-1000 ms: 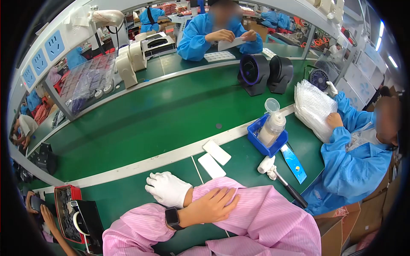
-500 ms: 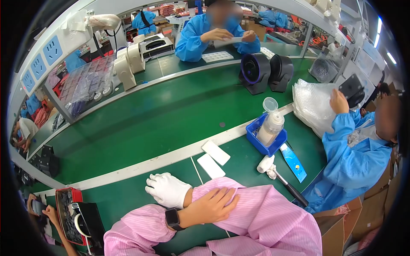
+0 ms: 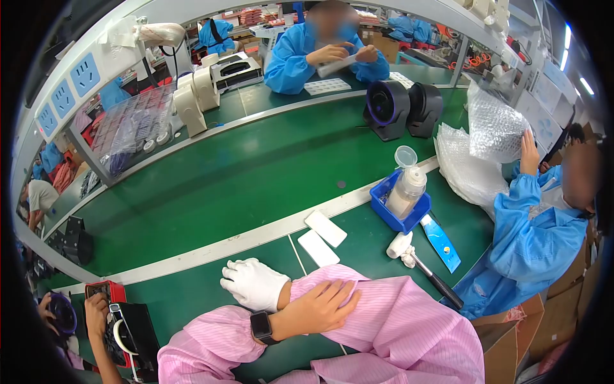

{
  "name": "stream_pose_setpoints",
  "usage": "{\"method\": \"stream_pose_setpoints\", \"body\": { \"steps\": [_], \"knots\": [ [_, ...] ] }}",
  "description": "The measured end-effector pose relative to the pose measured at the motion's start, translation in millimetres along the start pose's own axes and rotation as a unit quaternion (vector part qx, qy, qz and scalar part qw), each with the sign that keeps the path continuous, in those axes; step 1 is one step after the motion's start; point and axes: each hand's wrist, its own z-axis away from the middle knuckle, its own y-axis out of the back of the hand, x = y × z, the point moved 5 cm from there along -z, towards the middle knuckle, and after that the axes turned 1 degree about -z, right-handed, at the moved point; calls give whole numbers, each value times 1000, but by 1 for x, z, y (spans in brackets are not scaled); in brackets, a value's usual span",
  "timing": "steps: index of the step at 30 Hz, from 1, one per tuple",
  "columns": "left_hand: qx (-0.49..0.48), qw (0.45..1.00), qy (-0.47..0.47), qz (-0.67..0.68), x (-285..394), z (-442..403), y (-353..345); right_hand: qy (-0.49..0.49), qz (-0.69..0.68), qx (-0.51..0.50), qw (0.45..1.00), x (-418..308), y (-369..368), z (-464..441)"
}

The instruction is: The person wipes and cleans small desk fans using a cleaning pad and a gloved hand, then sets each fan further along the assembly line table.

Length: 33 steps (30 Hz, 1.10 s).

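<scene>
My left hand point(image 3: 318, 310), bare and with a black watch point(image 3: 261, 325) on its wrist, lies across my right forearm. Its fingers are spread on the pink striped sleeve point(image 3: 396, 310) and hold no object. On the green table, my right hand point(image 3: 254, 283) rests palm down in a white glove, fingers slightly bent and apart. Two white rectangular blocks point(image 3: 326, 228) lie side by side to the right of the glove. Farther right are a white-headed mallet point(image 3: 400, 245) with a black handle, a blue tube point(image 3: 441, 243), and a blue bin point(image 3: 404, 224) holding a clear bottle point(image 3: 407, 192).
Black fans point(image 3: 387, 110) and a dark disc point(image 3: 341, 184) are on the green belt point(image 3: 236, 185). A co-worker at right holds bubble wrap point(image 3: 495, 125). Across the belt another handles a white piece. At left, a co-worker's hand point(image 3: 97, 312) reaches into a red box point(image 3: 117, 292).
The fans and disc have shifted slightly right. The right co-worker has raised bubble wrap; the left one's hand has moved into the red box. My hands have stayed in place.
</scene>
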Motion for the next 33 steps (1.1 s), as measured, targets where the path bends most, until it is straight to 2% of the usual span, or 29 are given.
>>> {"method": "stream_pose_setpoints", "body": {
  "steps": [5,14,33],
  "knots": [
    [5,1000,-4,-9,1,0,1,-3,1,-16,1000,-1,1,-1],
    [19,1000,1,2,0,1,-1,11,6,27,1000,-2,1,0],
    [16,1000,1,5,0,2,0,2,3,-15,1000,-2,2,-2]
  ]
}}
